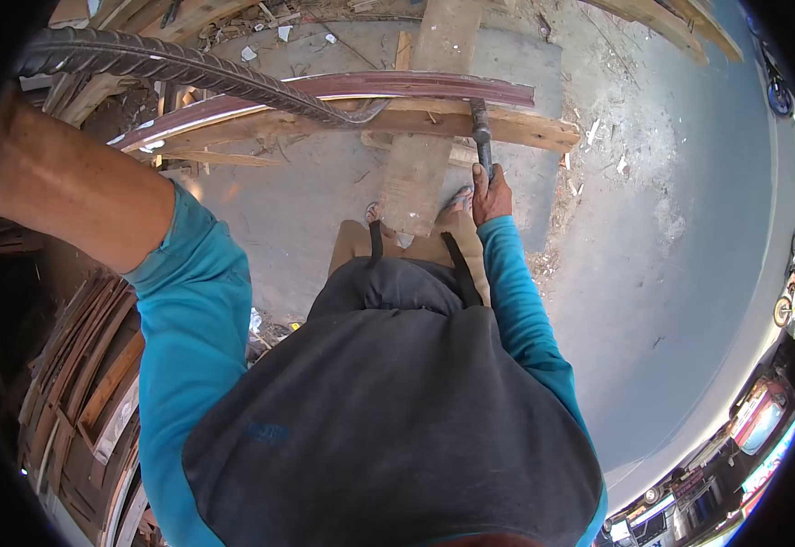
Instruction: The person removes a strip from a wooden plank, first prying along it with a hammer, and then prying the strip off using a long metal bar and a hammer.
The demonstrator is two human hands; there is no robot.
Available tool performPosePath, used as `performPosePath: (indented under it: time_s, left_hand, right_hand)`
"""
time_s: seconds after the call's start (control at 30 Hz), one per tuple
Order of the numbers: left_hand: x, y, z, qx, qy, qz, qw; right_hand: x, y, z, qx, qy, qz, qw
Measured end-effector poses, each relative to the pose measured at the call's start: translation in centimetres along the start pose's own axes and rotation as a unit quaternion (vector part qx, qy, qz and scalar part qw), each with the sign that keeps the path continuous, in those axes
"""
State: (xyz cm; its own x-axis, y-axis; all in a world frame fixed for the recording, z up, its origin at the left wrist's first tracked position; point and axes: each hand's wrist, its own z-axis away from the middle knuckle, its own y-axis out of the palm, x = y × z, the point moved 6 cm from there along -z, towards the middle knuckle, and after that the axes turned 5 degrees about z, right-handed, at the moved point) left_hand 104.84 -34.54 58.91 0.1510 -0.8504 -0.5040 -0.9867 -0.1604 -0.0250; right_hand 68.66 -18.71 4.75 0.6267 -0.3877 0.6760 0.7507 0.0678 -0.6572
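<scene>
My right hand (492, 195) is wrapped round the handle of a hammer (481, 128), whose metal head rests at or just over the right end of a maroon-painted board (415, 86). That board lies against a bare wooden beam (525, 128). A ribbed steel bar (197, 71) with a flattened, curved tip crosses from the upper left, its tip over the beam. My left forearm reaches up to the bar's near end at the left edge. The left hand itself is hidden in the dark border of the view.
A wide plank (415, 182) runs between my feet under the beam. Stacked wood strips (78, 365) lie at the lower left. More timber (662, 27) is at the top right. Wood chips litter the concrete floor (625, 301). Bicycles and vehicles stand along the far right.
</scene>
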Motion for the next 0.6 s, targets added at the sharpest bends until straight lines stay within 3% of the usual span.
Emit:
performPosePath:
  time_s: [0.1,0.2,0.3,0.37,0.43,0.5,0.57,0.6]
  left_hand:
    - [3.0,-0.5,0.0,-0.017,-0.045,-0.014,0.999]
    - [5.2,-0.6,0.1,-0.02,-0.074,-0.016,0.997]
    - [6.9,-0.7,0.4,-0.016,-0.101,-0.008,0.995]
    - [7.7,-1.1,0.5,-0.013,-0.115,-0.004,0.993]
    - [8.7,-1.3,0.5,-0.009,-0.135,0.007,0.991]
    - [9.3,-1.8,0.4,-0.009,-0.143,0.025,0.989]
    - [9.9,-2.4,0.6,-0.013,-0.148,0.035,0.988]
    - [9.7,-2.6,0.7,-0.016,-0.147,0.036,0.988]
  right_hand:
    - [-1.2,1.7,-0.9,-0.01,-0.01,-0.019,1.0]
    - [-0.8,3.1,-2.8,-0.124,-0.131,-0.081,0.98]
    - [-3.6,6.6,-5.9,-0.031,-0.141,-0.093,0.985]
    - [-4.2,7.2,-4.9,-0.02,-0.1,-0.097,0.99]
    - [-2.8,5.6,-3.0,-0.111,-0.087,-0.109,0.984]
    - [-1.8,4.0,-0.6,-0.089,-0.056,-0.135,0.985]
    - [-0.7,3.4,-0.4,-0.07,-0.108,-0.276,0.952]
    - [-1.6,4.2,-1.4,-0.081,-0.121,-0.243,0.959]
